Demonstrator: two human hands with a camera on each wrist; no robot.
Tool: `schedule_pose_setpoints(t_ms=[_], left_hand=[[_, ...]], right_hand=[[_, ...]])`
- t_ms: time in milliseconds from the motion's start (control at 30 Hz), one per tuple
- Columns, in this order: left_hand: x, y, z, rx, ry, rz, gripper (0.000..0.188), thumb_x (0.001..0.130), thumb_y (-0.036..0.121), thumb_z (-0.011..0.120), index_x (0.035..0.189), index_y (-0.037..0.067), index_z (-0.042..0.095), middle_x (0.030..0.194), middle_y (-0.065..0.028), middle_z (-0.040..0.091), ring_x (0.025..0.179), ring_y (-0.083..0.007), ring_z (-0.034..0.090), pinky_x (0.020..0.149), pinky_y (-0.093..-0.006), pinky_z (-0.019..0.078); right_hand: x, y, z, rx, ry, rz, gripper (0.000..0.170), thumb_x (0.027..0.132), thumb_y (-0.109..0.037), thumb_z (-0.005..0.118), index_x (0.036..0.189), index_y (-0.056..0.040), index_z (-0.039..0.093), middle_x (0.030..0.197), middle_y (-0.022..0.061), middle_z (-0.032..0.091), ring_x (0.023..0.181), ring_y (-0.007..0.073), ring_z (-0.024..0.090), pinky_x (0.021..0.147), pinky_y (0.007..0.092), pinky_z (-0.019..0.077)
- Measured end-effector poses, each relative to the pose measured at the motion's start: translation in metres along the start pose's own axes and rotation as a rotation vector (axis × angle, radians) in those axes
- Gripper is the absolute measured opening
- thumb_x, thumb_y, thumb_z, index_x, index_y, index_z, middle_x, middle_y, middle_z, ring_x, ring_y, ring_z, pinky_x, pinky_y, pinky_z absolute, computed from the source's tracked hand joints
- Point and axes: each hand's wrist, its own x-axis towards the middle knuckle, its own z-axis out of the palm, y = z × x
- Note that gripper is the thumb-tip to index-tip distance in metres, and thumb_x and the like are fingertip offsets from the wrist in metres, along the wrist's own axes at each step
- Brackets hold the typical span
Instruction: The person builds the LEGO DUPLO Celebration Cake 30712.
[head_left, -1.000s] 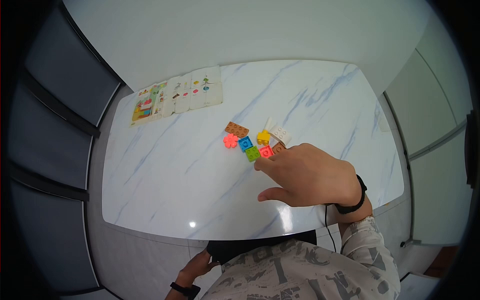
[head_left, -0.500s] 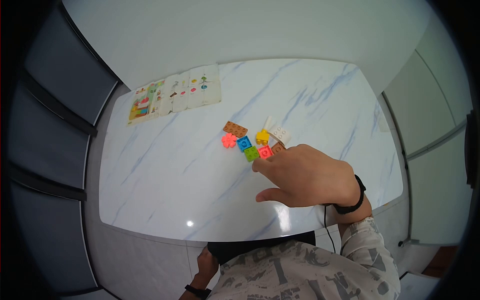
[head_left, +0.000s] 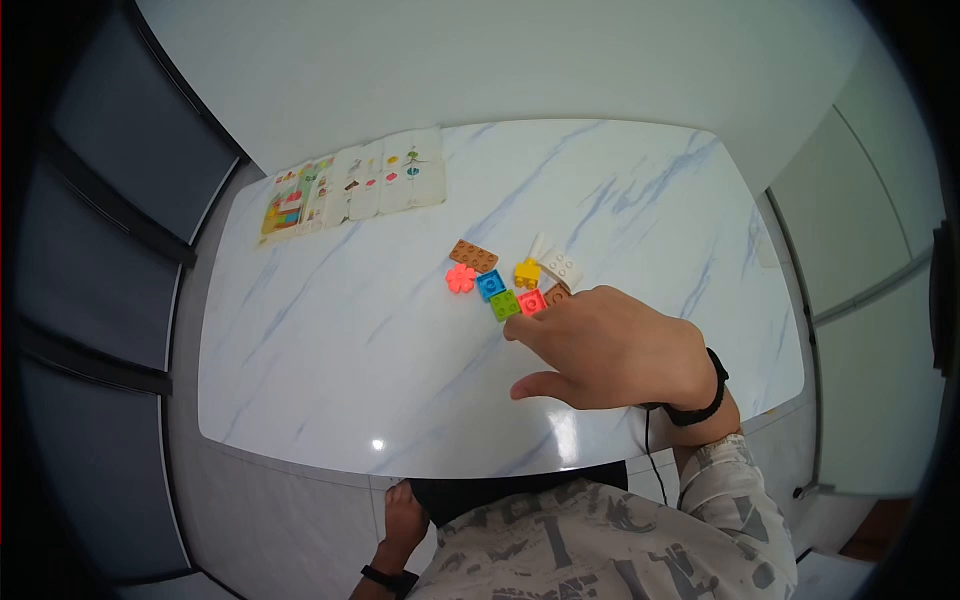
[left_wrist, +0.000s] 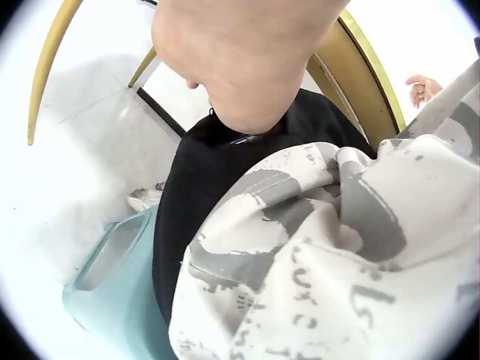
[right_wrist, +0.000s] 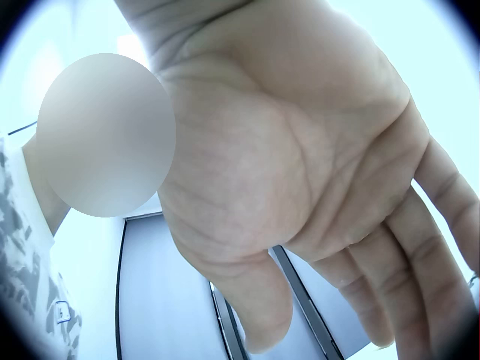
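Note:
My right hand [head_left: 620,350] is over the near right side of a group of toy building bricks, palm down. In the right wrist view its palm is bare, with the thumb apart and the fingers loosely extended. Its index fingertip overlaps the edge of the green brick [head_left: 505,306]. Close by lie a pink brick [head_left: 531,301] and a partly covered brown brick [head_left: 556,294]. Farther off are a blue brick [head_left: 490,286], a yellow one [head_left: 526,273], a white one [head_left: 562,267], a pink flower piece [head_left: 460,278] and a long brown brick [head_left: 473,256]. My left hand [left_wrist: 251,67] is down at the dark trousers, its fingers mostly hidden.
A creased picture sheet [head_left: 355,190] lies at the back left of the marbled white table [head_left: 330,370]. A black cable [head_left: 652,455] hangs by the right wrist. Below, the left wrist view has a pale teal stool [left_wrist: 127,300] and a yellow-edged tabletop [left_wrist: 371,71].
The left hand has shifted slightly up against the trousers, below the table edge. The right hand and bricks stay nearly as they were; the head view moves slightly.

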Motion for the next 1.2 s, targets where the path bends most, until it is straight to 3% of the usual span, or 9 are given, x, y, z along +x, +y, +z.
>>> schedule_pose_setpoints(t_ms=[100, 200, 233, 433, 633, 833, 933, 1033, 1200], left_hand=[[0.000, 0.013, -0.005, -0.372, -0.092, -0.170, 0.050, 0.081, -0.006, 0.070, 0.130, -0.001, 0.063, 0.125, -0.0231, 0.063, 0.119, -0.0439, 0.060, 0.106, -0.0525, 0.0456], [-0.010, 0.023, 0.002, -0.697, 0.039, -0.344, 0.056, 0.083, -0.010, 0.070, 0.137, -0.001, 0.060, 0.130, -0.0230, 0.064, 0.126, -0.0448, 0.058, 0.113, -0.0486, 0.0435], [-0.014, 0.021, -0.001, -0.680, -0.021, -0.411, 0.060, 0.084, -0.010, 0.074, 0.141, -0.001, 0.059, 0.136, -0.0199, 0.065, 0.135, -0.0359, 0.058, 0.117, -0.0441, 0.0413], [-0.020, 0.025, -0.020, -1.226, -0.128, -0.656, 0.052, 0.095, -0.002, 0.072, 0.145, 0.000, 0.058, 0.149, -0.0119, 0.060, 0.138, -0.0200, 0.055, 0.116, -0.0378, 0.0445], [-0.001, 0.008, 0.021, -1.429, -0.099, -0.558, 0.052, 0.105, 0.014, 0.068, 0.151, -0.001, 0.050, 0.142, -0.0107, 0.064, 0.128, -0.0197, 0.061, 0.111, -0.0374, 0.0492], [0.003, -0.003, 0.074, -0.990, 0.094, -0.413, 0.056, 0.101, 0.018, 0.073, 0.150, 0.001, 0.053, 0.143, -0.0134, 0.065, 0.127, -0.0248, 0.064, 0.111, -0.0394, 0.0496], [-0.003, -0.007, 0.065, -0.543, -0.016, -0.191, 0.055, 0.095, 0.019, 0.077, 0.144, 0.002, 0.059, 0.141, -0.0165, 0.066, 0.133, -0.0348, 0.061, 0.116, -0.0434, 0.0440], [0.010, 0.008, 0.042, -0.413, 0.041, -0.085, 0.055, 0.093, 0.021, 0.078, 0.142, 0.003, 0.061, 0.141, -0.0173, 0.066, 0.133, -0.0368, 0.061, 0.116, -0.0444, 0.0436], [0.025, 0.013, 0.026, -0.569, 0.012, -0.093, 0.048, 0.093, 0.020, 0.079, 0.136, 0.003, 0.067, 0.133, -0.0168, 0.071, 0.128, -0.0329, 0.065, 0.110, -0.0448, 0.0487]], right_hand=[[-0.001, -0.001, 0.000, 0.007, 0.005, 0.004, 0.055, 0.099, -0.047, 0.073, 0.128, -0.0010, 0.067, 0.088, 0.0169, 0.075, 0.083, 0.0341, 0.074, 0.073, 0.0434, 0.0564], [-0.004, -0.003, -0.004, 0.005, -0.007, 0.015, 0.055, 0.099, -0.048, 0.073, 0.127, -0.0012, 0.067, 0.085, 0.0165, 0.074, 0.082, 0.0340, 0.074, 0.073, 0.0438, 0.0559], [-0.004, -0.003, -0.003, 0.002, -0.010, 0.014, 0.055, 0.099, -0.048, 0.073, 0.127, -0.0013, 0.067, 0.084, 0.0163, 0.073, 0.081, 0.0340, 0.073, 0.072, 0.0440, 0.0555], [0.004, -0.002, 0.001, -0.011, -0.033, -0.003, 0.054, 0.099, -0.048, 0.073, 0.125, -0.0013, 0.067, 0.079, 0.0152, 0.070, 0.080, 0.0329, 0.072, 0.070, 0.0444, 0.0539], [0.014, 0.000, 0.000, -0.021, -0.075, 0.018, 0.052, 0.100, -0.047, 0.072, 0.124, -0.0011, 0.067, 0.081, 0.0162, 0.071, 0.085, 0.0333, 0.071, 0.072, 0.0449, 0.0539], [0.016, 0.005, 0.003, -0.021, -0.070, 0.011, 0.052, 0.100, -0.046, 0.071, 0.124, -0.0008, 0.067, 0.081, 0.0160, 0.070, 0.085, 0.0337, 0.071, 0.073, 0.0449, 0.0542], [0.016, 0.004, 0.003, 0.002, -0.086, 0.023, 0.051, 0.100, -0.046, 0.072, 0.124, -0.0006, 0.067, 0.080, 0.0154, 0.070, 0.085, 0.0339, 0.071, 0.073, 0.0448, 0.0545], [0.016, 0.008, 0.005, 0.021, -0.065, 0.005, 0.051, 0.100, -0.046, 0.072, 0.123, -0.0004, 0.067, 0.080, 0.0152, 0.070, 0.085, 0.0341, 0.072, 0.073, 0.0446, 0.0547], [0.018, 0.007, 0.004, -0.004, -0.071, 0.013, 0.051, 0.100, -0.046, 0.072, 0.122, -0.0001, 0.068, 0.081, 0.0160, 0.071, 0.084, 0.0343, 0.072, 0.073, 0.0442, 0.0547]])
